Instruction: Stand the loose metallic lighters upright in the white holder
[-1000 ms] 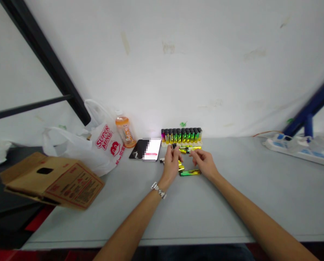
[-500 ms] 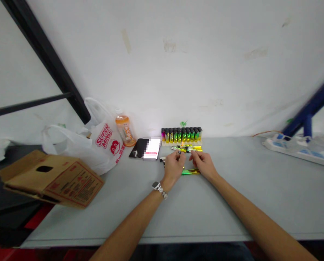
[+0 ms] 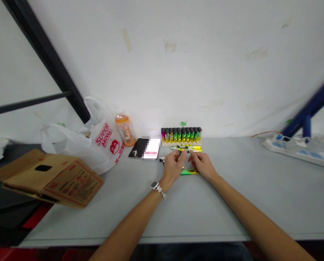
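My left hand (image 3: 173, 166), with a watch (image 3: 155, 185) on its wrist, is closed with thumb and fingers pinched together. A small dark bit shows at its fingertips, too small to name. My right hand (image 3: 203, 164) is curled closed just to the right, fingertips close to the left ones; what it pinches, if anything, is hidden. Shiny green-gold lighters (image 3: 190, 172) lie beneath and between the hands. More shiny gold pieces (image 3: 196, 148) lie just beyond the fingertips. Behind them, lighters with black tops (image 3: 179, 135) stand upright in rows in a pale holder (image 3: 167, 144).
Left of the lighters lie a phone (image 3: 139, 148), an orange drink bottle (image 3: 125, 129) and a white plastic bag (image 3: 107, 145). An open cardboard box (image 3: 72, 181) rests at the table's left edge. A white power strip (image 3: 294, 151) lies at the right, near a blue post (image 3: 308, 108).
My left thumb has straightened forward over the fingertips, covering more of the dark bit. My right hand has shifted very slightly left. The standing lighters have not moved.
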`<state>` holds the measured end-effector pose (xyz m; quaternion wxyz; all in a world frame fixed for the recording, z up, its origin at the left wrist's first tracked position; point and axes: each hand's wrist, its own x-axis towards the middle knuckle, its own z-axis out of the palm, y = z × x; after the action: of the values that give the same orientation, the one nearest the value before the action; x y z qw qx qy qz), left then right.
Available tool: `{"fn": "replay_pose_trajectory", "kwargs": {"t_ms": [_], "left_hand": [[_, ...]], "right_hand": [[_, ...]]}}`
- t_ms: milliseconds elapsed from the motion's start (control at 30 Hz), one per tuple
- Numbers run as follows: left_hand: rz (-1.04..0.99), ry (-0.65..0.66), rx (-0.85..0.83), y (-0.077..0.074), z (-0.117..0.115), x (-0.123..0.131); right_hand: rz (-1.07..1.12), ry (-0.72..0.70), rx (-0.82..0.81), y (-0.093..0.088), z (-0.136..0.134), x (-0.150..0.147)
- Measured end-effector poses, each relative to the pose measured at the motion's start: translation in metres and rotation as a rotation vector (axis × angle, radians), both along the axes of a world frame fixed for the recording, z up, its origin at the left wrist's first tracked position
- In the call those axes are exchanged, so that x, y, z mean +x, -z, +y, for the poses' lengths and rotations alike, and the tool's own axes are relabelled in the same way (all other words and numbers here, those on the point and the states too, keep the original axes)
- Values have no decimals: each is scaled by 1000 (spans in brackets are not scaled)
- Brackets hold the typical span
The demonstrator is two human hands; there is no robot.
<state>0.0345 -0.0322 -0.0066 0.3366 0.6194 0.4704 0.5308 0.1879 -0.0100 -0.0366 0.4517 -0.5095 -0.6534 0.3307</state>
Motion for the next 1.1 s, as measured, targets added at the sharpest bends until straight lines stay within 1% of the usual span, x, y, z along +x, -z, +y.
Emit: {"fn": "replay_pose_trajectory", "kwargs": {"t_ms": [167,267,400,567,667,767,867,967,1033,1100], "left_hand": [[13,-22,16,1,2,-2],[45,-49,-5,2,6,-1],[87,-37,-34,4,8,-1],[74,-26,-50,5,8,0],[61,-17,-53,4,6,0],[6,23,-57,2,2,-2],[-68,70,-74,1,1,-4],[-152,102,-138,2,3,-6],[-267,130,-202,4,6,-7],[-382,187,-293,5,9,-7]], "right_hand": [[-14,-9,-3,-2,-1,0],[-6,-12,-17,-2,-2,0],[1,-7,-27,-3,-2,0],[7,-20,-39,-1,-1,-1],[22,-45,2,-4,-3,-2],[53,-81,101,-16,-7,-1],[21,-143,201,-36,-15,1],[-94,-291,243,-58,-20,-1],[-138,-390,251,-70,-21,-5],[-160,-459,264,-78,-19,-10]]}}
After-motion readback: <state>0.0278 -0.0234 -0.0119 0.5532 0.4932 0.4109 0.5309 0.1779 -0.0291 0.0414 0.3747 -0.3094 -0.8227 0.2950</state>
